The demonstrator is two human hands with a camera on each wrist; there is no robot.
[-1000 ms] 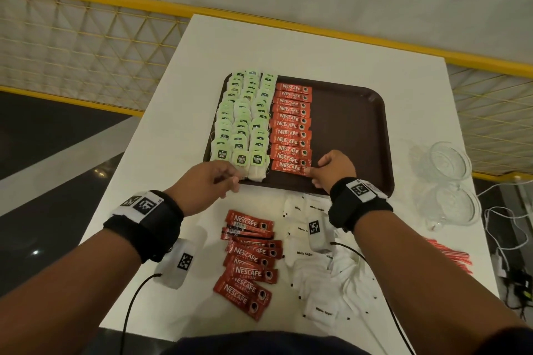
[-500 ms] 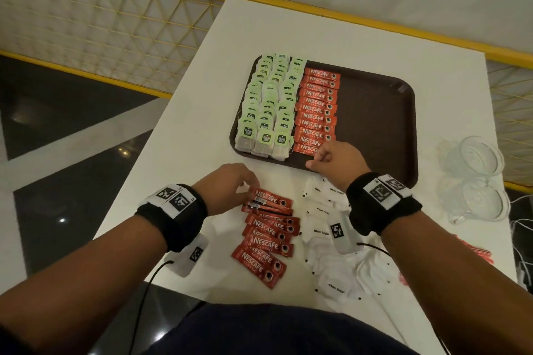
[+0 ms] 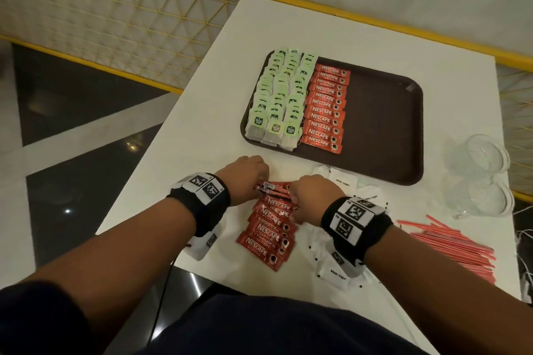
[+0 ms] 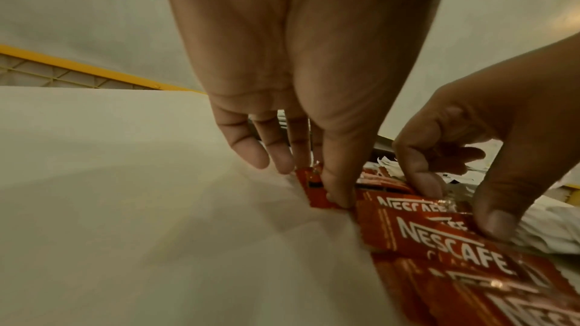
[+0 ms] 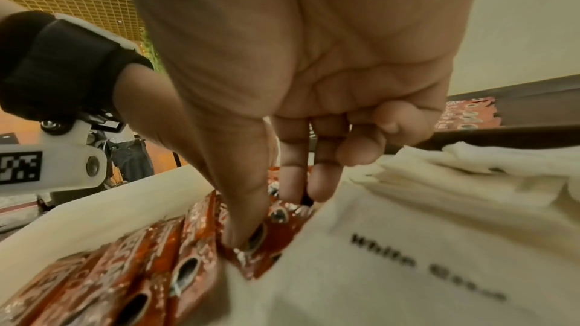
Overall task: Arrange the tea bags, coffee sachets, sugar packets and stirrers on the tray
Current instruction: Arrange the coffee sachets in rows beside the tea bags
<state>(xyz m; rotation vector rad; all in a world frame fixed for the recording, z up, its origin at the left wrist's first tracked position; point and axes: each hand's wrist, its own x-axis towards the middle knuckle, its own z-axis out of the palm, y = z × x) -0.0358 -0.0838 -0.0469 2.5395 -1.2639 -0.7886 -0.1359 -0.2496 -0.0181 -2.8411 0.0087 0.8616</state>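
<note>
A brown tray [image 3: 389,130] holds three columns of green tea bags [image 3: 279,98] and one column of red coffee sachets [image 3: 326,106]; its right half is bare. In front of it a loose pile of coffee sachets [image 3: 268,233] lies on the white table. My left hand [image 3: 253,179] pinches the left end of the top sachet [image 4: 313,192] between thumb and fingers. My right hand [image 3: 311,199] pinches the right end of the sachets [image 5: 276,244] with thumb and forefinger. White sugar packets [image 3: 331,271] lie heaped right of the pile. Red stirrers [image 3: 452,242] lie further right.
Two clear glass cups [image 3: 478,158] stand at the table's right edge, beside the tray. A yellow railing with mesh [image 3: 144,23] runs behind and left of the table. The near table edge is just under my wrists. A cable hangs off the right corner.
Both hands drew back from the tray's near edge to the loose sachet pile, the left first, then the right. Each now pinches an end of the sachets on top of it.
</note>
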